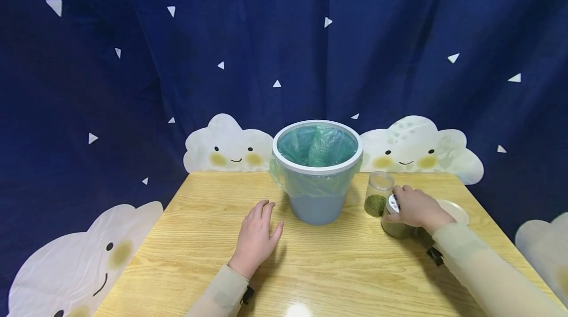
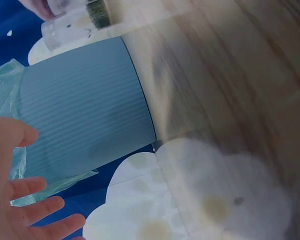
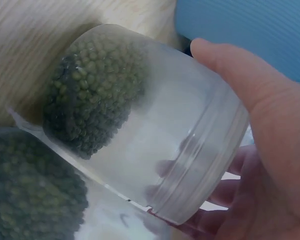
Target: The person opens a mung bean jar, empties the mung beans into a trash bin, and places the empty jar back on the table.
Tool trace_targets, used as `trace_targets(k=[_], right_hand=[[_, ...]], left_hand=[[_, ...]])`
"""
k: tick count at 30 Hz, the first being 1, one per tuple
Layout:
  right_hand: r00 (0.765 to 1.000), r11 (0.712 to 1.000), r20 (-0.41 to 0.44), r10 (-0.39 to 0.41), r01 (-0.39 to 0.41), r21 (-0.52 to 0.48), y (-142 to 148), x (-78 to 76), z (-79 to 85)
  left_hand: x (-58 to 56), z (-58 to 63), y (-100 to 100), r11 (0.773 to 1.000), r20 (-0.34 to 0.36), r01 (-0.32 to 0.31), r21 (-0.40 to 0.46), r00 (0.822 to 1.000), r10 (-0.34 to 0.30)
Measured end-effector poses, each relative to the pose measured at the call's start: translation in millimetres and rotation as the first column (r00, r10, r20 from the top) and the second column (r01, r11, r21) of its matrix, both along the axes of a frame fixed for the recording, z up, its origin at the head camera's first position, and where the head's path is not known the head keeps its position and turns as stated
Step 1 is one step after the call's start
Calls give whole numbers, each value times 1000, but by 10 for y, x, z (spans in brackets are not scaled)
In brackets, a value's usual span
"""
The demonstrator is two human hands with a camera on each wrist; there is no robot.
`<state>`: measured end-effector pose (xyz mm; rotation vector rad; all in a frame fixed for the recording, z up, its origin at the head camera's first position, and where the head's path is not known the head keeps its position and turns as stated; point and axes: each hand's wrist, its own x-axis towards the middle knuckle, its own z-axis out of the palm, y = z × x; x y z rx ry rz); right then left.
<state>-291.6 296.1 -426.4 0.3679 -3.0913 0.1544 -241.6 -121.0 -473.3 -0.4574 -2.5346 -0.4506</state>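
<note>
My right hand point(image 1: 419, 207) grips the upper part of a clear plastic jar point(image 3: 135, 120), partly filled with mung beans point(image 3: 97, 85). In the right wrist view the thumb lies along one side of the jar, with other fingers showing through its clear wall. A white printed patch point(image 1: 392, 203) shows at its top in the head view. Close by stands a second clear jar point(image 1: 380, 184) with green beans at its bottom. Left of the bin, my left hand point(image 1: 256, 235) holds nothing, its fingers spread and extended over the table.
A grey-blue bin point(image 1: 317, 208) with a white rim and green liner bag point(image 1: 310, 144) stands mid-table at the back. Another clear container of green beans point(image 3: 32, 185) lies beside the gripped jar. A pale round top point(image 1: 454, 211) shows behind my right wrist. A blue curtain point(image 1: 248, 46) hangs behind.
</note>
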Motion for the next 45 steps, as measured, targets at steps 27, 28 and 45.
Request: trace_targets(k=[27, 28, 45], right_hand=[[993, 994, -50, 104, -106, -26, -212, 312, 538], [992, 993, -60, 112, -114, -28, -231, 335, 562], [954, 978, -225, 200, -208, -13, -466, 506, 874]], left_hand=[[-8, -29, 18, 1000, 13, 16, 14, 1000, -16], [-9, -27, 18, 1000, 17, 15, 14, 1000, -15], [-28, 5, 19, 998, 13, 41, 44, 999, -42]])
